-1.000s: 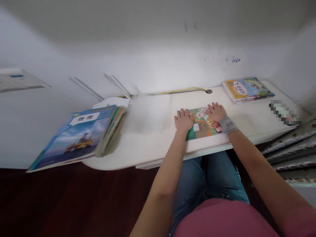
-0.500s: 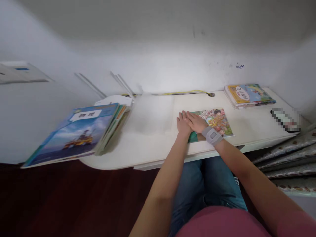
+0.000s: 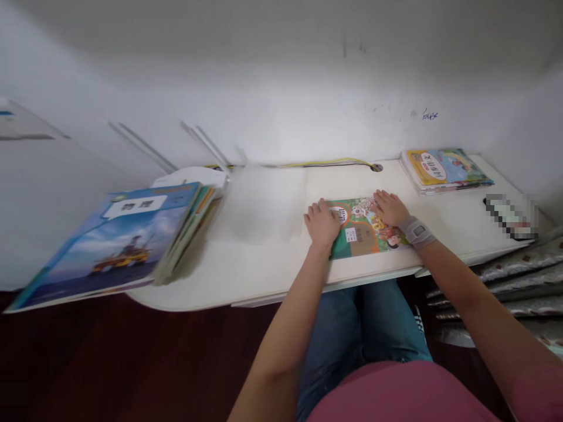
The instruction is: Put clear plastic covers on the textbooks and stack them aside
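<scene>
A colourful textbook with a green and orange illustrated cover lies flat on the white desk, near its front edge. My left hand rests on the book's left end, fingers spread out and partly over the desk. Across the book's right side lies my right hand, flat with fingers stretched, a grey band round its wrist. Neither hand is closed round anything.
At the left, a stack of books topped by a blue physics textbook overhangs the desk. Near it lies a translucent sheet. Another book stack and a phone are at the right. Cables run along the wall.
My right hand has slid off my left hand to the right across the cover, so more of the cover shows. My left hand stays at the book's left end. The view has shifted slightly.
</scene>
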### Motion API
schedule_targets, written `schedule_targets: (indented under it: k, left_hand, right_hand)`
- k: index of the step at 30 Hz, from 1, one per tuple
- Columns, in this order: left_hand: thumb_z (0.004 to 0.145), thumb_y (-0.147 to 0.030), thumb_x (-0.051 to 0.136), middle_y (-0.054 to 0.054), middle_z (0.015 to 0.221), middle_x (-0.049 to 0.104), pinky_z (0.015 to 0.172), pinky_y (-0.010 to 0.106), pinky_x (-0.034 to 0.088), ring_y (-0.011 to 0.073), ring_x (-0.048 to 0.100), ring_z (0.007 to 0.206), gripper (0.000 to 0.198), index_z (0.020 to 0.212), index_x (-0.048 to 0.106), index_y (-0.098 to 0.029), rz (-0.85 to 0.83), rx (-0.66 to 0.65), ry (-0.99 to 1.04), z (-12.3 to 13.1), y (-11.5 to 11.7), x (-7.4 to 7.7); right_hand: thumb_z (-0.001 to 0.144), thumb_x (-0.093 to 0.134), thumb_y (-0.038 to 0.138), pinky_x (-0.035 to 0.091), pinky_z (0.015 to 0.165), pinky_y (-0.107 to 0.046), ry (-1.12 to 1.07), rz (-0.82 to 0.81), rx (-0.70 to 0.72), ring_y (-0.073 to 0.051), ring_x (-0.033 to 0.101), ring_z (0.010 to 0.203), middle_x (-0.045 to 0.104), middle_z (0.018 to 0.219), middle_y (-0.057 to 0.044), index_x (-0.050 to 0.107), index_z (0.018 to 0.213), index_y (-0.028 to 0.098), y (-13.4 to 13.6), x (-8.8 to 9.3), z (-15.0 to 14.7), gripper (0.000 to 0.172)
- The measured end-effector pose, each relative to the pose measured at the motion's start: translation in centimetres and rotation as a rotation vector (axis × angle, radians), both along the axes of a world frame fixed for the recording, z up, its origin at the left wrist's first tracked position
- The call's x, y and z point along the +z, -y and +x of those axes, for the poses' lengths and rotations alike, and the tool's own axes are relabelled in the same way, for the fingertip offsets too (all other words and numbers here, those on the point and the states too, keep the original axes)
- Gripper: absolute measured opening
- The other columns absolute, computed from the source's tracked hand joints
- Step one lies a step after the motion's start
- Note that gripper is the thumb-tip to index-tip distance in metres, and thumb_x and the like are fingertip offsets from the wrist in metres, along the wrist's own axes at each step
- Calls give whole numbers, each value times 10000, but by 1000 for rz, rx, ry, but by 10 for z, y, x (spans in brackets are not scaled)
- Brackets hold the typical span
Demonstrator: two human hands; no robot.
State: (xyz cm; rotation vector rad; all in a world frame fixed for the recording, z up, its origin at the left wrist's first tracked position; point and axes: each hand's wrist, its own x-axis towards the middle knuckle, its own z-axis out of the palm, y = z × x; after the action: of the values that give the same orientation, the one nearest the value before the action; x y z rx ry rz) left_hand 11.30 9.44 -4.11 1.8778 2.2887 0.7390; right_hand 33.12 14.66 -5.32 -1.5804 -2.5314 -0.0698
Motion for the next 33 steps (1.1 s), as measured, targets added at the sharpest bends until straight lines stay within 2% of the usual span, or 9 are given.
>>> schedule_targets:
  k: [5,8,13,15,19,22,24,27,33]
  left_hand:
    - [828,-231,441,157,1226,582,1001,397,392,257,527,1152,498,1314,468,-121,181,-22,410,-14,-7,-6]
    - [787,-263,528,67,1021,633,867,327,466,189,600,930,554,1331,458,-183,210,-62,635,-26,-17,-5]
    - [695,-212,619,-83,585,524,577,235,442,93,499,500,865,1475,247,-200,-57,-368,916,-51,-39,14]
    - [649,-203,663,-95,538,504,546,219,426,84,485,475,869,1447,321,-182,-148,-439,1040,-58,-45,22]
    - [571,-208,758,-95,521,514,531,207,424,84,505,482,858,1369,442,-193,-240,-419,1272,-67,-48,28]
    - [542,-222,808,-98,520,525,519,197,415,79,511,478,791,1280,522,-223,-239,-396,1333,-70,-47,26]
    - [520,-245,832,-59,594,599,549,211,436,93,555,533,616,1098,625,-189,-251,-381,1338,-71,-45,25]
    - [489,-299,855,1,693,667,599,249,462,122,592,600,442,854,663,-143,-267,-330,1334,-72,-41,27]
    - [460,-432,850,-19,561,599,517,228,393,91,511,507,427,685,638,-138,-243,-218,1251,-73,-36,31]
  right_hand:
    - [949,343,334,323,1043,-386,-66,45,78,-259,452,1263,520,1361,-176,520,1290,56,-8,2,15,474]
    - [944,354,303,362,994,-350,-94,74,98,-237,527,1143,609,1232,-168,596,1190,84,-10,4,18,409]
    - [940,384,325,394,896,-351,-120,100,105,-239,557,977,653,1041,-148,653,1065,115,-15,8,19,363]
    - [932,412,334,390,878,-357,-139,106,119,-237,558,944,656,1008,-136,657,1046,134,-19,10,23,337]
    - [915,440,335,408,848,-363,-267,100,153,-232,566,900,662,952,-122,649,1043,151,-25,12,34,307]
    - [891,457,349,450,795,-352,-519,32,151,-216,584,851,663,896,-96,653,998,177,-24,15,46,281]
    - [849,512,396,472,709,-330,-715,-104,124,-191,592,759,657,830,-58,651,943,197,-22,19,54,261]
    - [748,623,468,458,616,-296,-963,-292,68,-154,568,643,633,725,-6,626,827,204,-19,29,65,276]
    - [692,661,553,356,511,-249,-1143,-353,-46,-90,421,490,486,512,58,543,634,199,-12,46,63,377]
